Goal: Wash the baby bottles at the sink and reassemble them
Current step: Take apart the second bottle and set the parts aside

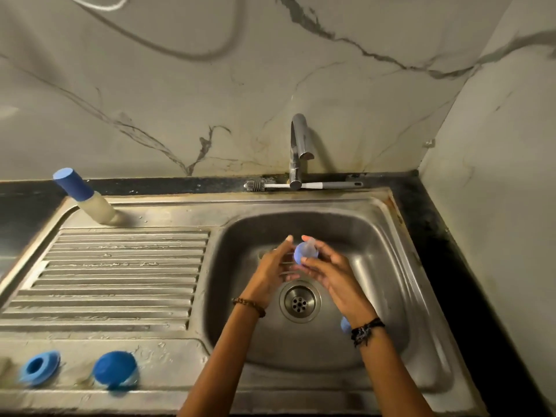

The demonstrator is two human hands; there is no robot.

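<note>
Over the sink basin [373,236], just above the drain [300,301], the person holds a blue collar ring with its clear teat [305,252] still seated in it. The right hand [329,276] pinches it between thumb and fingertips; the left hand [272,267] has straight fingers laid against its side. I'd say the teat is being rubbed clean or pushed free, though blur makes that hard to tell. Best keep it low over the basin and turn it slowly so it can't slip. No water runs from the tap [299,145], and the basin holds only a small blue piece [345,324] by the right wrist. On the drainboard [120,275] stand a capped bottle [84,197], seemingly with something pale inside, a loose blue ring [39,368] and a blue cap [115,370]. A bottle brush [301,185] lies behind the tap.
</note>
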